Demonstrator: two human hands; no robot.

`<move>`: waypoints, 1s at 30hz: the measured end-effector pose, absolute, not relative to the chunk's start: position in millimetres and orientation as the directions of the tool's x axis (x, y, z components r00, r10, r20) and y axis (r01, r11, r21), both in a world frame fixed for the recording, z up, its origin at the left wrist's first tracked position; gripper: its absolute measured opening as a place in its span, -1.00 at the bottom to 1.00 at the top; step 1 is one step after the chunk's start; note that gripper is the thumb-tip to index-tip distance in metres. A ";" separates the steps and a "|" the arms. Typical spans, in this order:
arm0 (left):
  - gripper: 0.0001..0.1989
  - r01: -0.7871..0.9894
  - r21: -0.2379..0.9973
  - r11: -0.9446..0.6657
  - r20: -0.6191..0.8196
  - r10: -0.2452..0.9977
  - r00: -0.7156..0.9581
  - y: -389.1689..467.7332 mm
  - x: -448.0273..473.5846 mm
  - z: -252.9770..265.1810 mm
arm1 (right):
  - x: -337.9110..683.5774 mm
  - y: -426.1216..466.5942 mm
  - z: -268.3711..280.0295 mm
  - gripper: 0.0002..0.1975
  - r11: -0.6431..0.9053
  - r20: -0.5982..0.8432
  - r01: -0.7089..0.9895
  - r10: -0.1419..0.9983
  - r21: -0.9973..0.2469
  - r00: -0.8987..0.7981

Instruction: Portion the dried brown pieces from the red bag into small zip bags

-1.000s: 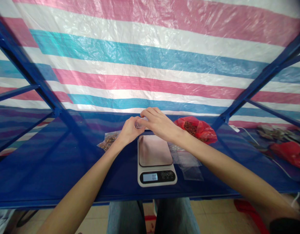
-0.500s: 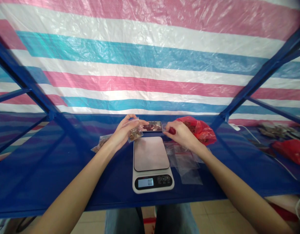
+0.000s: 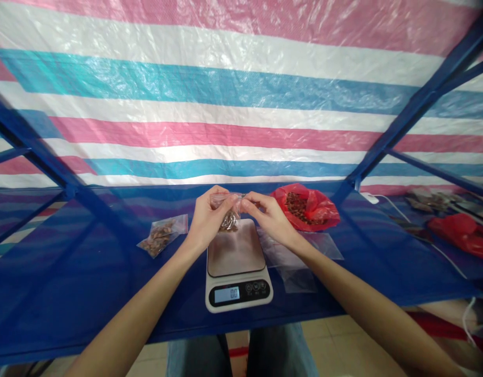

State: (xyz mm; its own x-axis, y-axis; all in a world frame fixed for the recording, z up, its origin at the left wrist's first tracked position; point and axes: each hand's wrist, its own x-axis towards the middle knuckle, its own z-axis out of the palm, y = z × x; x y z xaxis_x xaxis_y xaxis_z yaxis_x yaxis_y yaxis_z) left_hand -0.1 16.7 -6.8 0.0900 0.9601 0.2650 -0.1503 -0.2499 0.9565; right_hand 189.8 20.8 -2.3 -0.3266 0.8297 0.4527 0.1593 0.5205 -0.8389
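My left hand (image 3: 210, 212) is closed round a small clear zip bag (image 3: 230, 220) with brown dried pieces in its bottom. The bag hangs just over the far end of the metal plate of a white kitchen scale (image 3: 238, 262), whose display reads 0.0. At the bag's upper right edge, my right hand (image 3: 265, 212) pinches with thumb and forefinger. Right of that hand lies an open red plastic bag (image 3: 304, 209) of small reddish-brown bits. Another zip bag (image 3: 161, 235), filled with brown dried pieces, lies left of my left hand.
Flat, unfilled clear zip bags (image 3: 300, 283) lie right of the scale, partly under my right forearm. Blue frame bars (image 3: 414, 112) slant up on both sides of the blue shelf (image 3: 119, 293). A second red bag (image 3: 461, 233) and a white cable (image 3: 398, 209) are at the far right.
My right hand has moved left from beside the red bag to the zip bag's edge. My left hand has brought the zip bag slightly right. The view has shifted a little.
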 end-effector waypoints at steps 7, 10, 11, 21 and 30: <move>-0.60 -0.184 0.961 -0.207 0.235 0.961 0.147 12.1 0.4 -12.0 | 176.0 17.7 -9.6 -0.57 0.430 0.432 -0.047 0.890 -0.901 -0.143; -0.65 -0.163 0.956 -0.246 0.263 0.960 0.093 10.3 -0.9 -12.7 | 180.9 17.8 -18.9 -0.61 0.383 0.394 -0.096 0.907 -0.919 -0.146; -0.66 -0.170 0.952 -0.254 0.270 0.960 0.076 9.2 -0.3 -13.1 | 181.6 17.9 -21.2 -0.63 0.365 0.380 -0.116 0.912 -0.924 -0.154; -0.72 -0.201 0.934 -0.296 0.310 0.950 0.042 5.2 5.2 -19.0 | 179.9 15.8 -22.4 -0.70 0.305 0.341 -0.219 0.928 -0.927 -0.152; -0.69 -0.155 0.930 -0.334 0.352 0.930 0.105 -1.0 10.9 -16.4 | 173.6 9.1 -22.8 -0.77 0.274 0.326 -0.266 0.930 -0.924 -0.173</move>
State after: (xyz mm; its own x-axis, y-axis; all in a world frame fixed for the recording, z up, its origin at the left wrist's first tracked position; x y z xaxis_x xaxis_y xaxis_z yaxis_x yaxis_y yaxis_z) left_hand 10.9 -1.0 -16.4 0.1054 0.9299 0.3523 -0.1553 -0.3345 0.9295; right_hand 173.6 9.1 -22.8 -0.1727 0.9296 0.3255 -0.2664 0.2741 -0.9241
